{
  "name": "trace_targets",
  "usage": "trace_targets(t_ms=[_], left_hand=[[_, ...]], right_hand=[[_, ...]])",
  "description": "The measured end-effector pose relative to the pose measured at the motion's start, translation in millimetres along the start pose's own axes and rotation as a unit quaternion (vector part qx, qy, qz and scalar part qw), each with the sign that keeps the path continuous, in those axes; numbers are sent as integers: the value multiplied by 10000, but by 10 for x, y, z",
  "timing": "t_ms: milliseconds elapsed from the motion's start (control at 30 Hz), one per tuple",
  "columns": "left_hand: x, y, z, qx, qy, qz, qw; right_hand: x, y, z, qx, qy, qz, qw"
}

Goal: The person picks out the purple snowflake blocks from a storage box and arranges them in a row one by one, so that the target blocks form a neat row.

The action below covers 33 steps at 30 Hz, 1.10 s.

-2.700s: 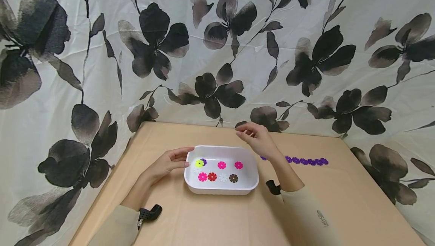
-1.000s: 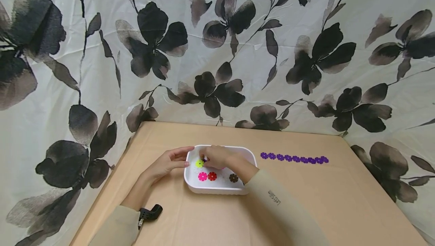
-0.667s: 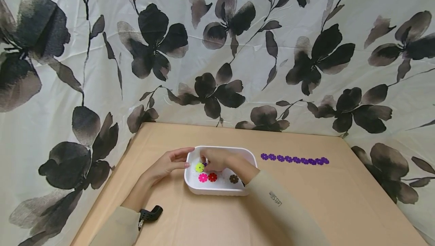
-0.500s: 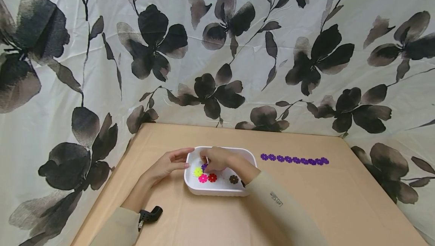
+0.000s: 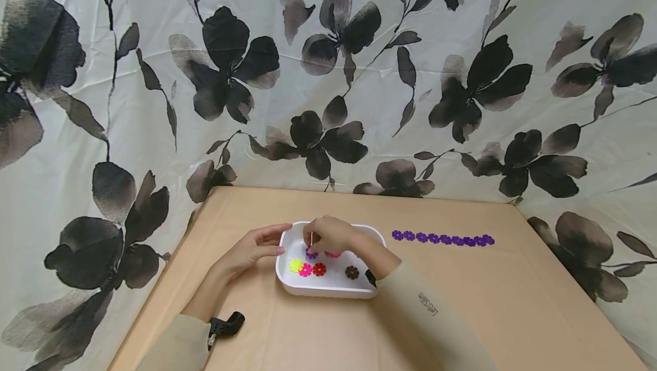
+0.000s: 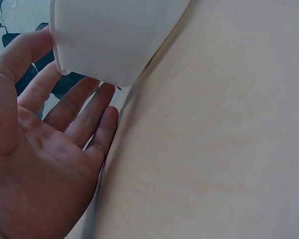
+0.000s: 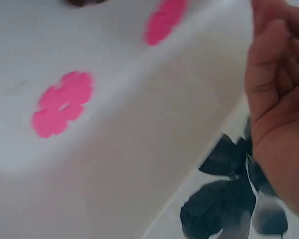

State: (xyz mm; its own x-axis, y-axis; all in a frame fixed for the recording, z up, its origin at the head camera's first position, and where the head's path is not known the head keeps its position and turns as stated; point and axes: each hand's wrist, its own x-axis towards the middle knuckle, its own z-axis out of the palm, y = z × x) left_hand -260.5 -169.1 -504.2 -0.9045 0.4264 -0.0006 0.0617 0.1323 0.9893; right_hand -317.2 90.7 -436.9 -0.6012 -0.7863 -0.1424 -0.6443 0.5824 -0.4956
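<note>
A white plastic tray [image 5: 328, 292] stands on the table with small flower-shaped discs in it. My left hand [image 5: 250, 250] touches its left end; in the left wrist view the thumb and some fingertips meet the tray wall [image 6: 109, 45], the fingers loosely extended. Inside the tray my right hand [image 5: 331, 235] pinches a purple flower disc [image 5: 311, 253] between thumb and fingers. Near it lie a yellow disc [image 5: 296, 265], a pink disc [image 5: 305, 270], a red disc [image 5: 319, 269] and a brown disc [image 5: 352, 272]. Two pink discs show in the right wrist view, the nearer pink disc [image 7: 62, 104] blurred.
To the right of the tray, a row of several purple flower discs [image 5: 443, 239] runs along the tan table [image 5: 462, 297]. Behind the table hangs a white cloth [image 5: 390, 92] with dark flowers. A black wrist device [image 5: 227, 323] sits at the left sleeve.
My right hand has gone from above the tray's far side down into it. The yellow disc has slid towards the near left, off the purple one. My left hand stays at the tray.
</note>
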Motion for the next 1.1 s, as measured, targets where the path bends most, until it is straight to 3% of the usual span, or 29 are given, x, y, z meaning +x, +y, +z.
trace_targets(t_ms=[133, 300, 400, 467, 600, 700, 767, 833, 867, 967, 1100], left_hand=[[1, 3, 11, 15, 7, 17, 10000], [-10, -13, 14, -2, 16, 97, 10000], [-10, -25, 16, -30, -10, 131, 9999], [-9, -29, 19, -27, -32, 134, 9999], [-14, -25, 23, 10, -25, 113, 9999], [-22, -20, 25, 48, -8, 98, 9999], [-24, -20, 27, 59, -5, 108, 9999], [-27, -20, 29, 52, -2, 106, 9999], [-26, -20, 31, 53, -2, 107, 9999], [-29, -23, 32, 50, -14, 102, 9999], [-34, -19, 26, 66, -19, 112, 9999]], right_hand=[[-214, 15, -213, 885, 594, -118, 9942], [-525, 51, -464, 1524, 1445, -301, 9772], [-731, 157, -550, 1759, 2039, -416, 9622], [-873, 256, -581, 2036, 2479, -470, 9460], [-1113, 488, -574, 2825, 3362, -429, 8974], [-1217, 699, -499, 3180, 3916, -51, 8634], [-1250, 854, -419, 3229, 4102, 394, 8520], [-1260, 1012, -335, 3137, 4120, 918, 8505], [-1264, 1085, -295, 3029, 4051, 1172, 8546], [-1241, 1260, -191, 2584, 3694, 1769, 8749], [-1198, 1372, -111, 2189, 3161, 2152, 8977]])
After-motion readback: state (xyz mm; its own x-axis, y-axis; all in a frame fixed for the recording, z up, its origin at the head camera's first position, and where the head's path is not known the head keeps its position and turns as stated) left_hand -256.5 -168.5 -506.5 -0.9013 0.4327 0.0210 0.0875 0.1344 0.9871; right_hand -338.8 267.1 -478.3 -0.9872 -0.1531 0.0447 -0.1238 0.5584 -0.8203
